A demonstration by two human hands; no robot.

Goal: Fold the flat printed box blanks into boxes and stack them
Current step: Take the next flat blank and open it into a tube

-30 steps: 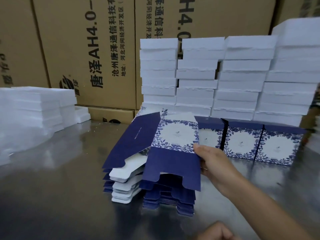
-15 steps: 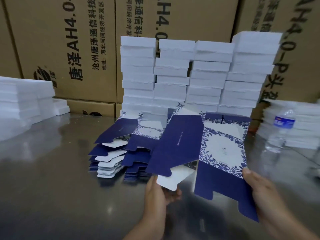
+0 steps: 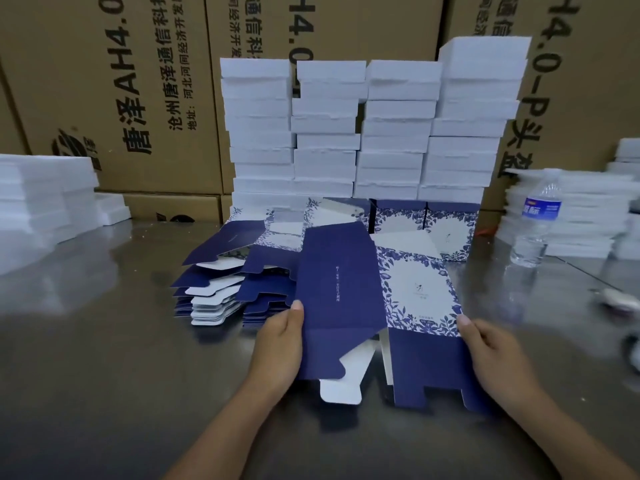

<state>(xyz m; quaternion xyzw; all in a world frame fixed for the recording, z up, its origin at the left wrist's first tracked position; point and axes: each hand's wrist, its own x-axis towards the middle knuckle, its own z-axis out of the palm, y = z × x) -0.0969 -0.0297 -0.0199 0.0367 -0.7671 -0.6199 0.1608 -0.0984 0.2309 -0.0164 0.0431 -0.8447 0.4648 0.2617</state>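
Left hand (image 3: 277, 344) and right hand (image 3: 493, 356) pinch opposite edges of the box blank (image 3: 341, 289), forearms extended.

both hands (image 3: 277, 344) hold box blank (image 3: 374, 306)

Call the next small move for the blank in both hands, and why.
Probably press the hands toward each other to square it up: the left hand and right hand grip opposite edges of the box blank, only partly opened, bottom flaps unfolded.

A shiny metal bench (image 3: 86, 341) carries a pile of flat blanks (image 3: 214, 299) at centre, folded boxes (image 3: 457, 230) farther back, white stacks (image 3: 34, 202) far left — and a water bottle (image 3: 536, 223) on the right.
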